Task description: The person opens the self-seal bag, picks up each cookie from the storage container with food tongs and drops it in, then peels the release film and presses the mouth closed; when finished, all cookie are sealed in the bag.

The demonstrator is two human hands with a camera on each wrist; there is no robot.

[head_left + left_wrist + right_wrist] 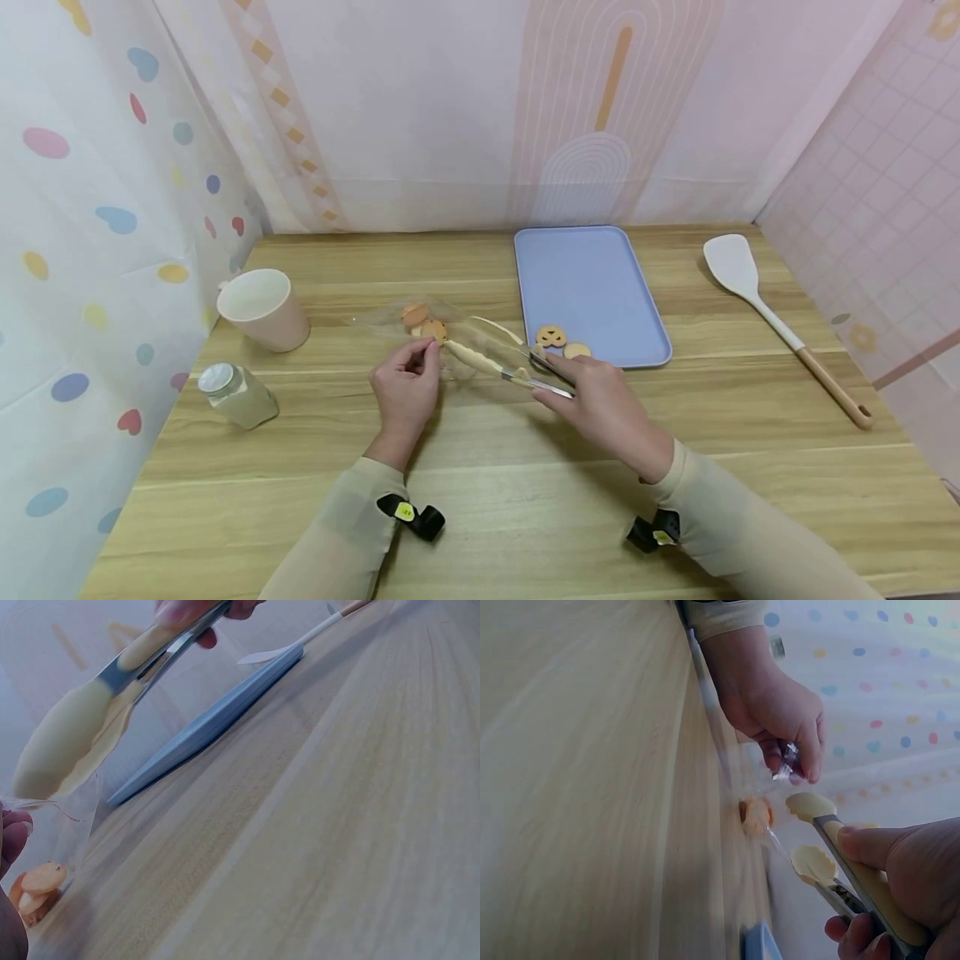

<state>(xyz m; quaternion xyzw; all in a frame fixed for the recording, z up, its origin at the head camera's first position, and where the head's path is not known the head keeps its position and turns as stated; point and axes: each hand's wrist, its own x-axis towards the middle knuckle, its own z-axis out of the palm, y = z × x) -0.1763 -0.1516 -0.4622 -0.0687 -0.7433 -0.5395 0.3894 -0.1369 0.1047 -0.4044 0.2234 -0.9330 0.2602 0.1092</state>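
My left hand (407,387) pinches the edge of a clear plastic bag (375,319) between thumb and fingers. Inside the bag lie several round cookies (414,314), low down near the tabletop in the left wrist view. Metal tongs (476,360) with cream-coloured scalloped tips are gripped in my right hand (607,408). Their two tips stand apart at the bag, with no cookie between them in the right wrist view (814,864). Beyond the tongs, a pretzel-shaped cookie (551,336) and a plain round cookie (577,351) rest on the near left corner of a blue tray (592,275).
At the left stand a pale pink mug (281,321) and a glass jar (243,400) with a white lid. A white spatula (772,312) with a wooden handle lies to the right of the tray. Patterned curtains border the wooden table (517,517) at the back and sides.
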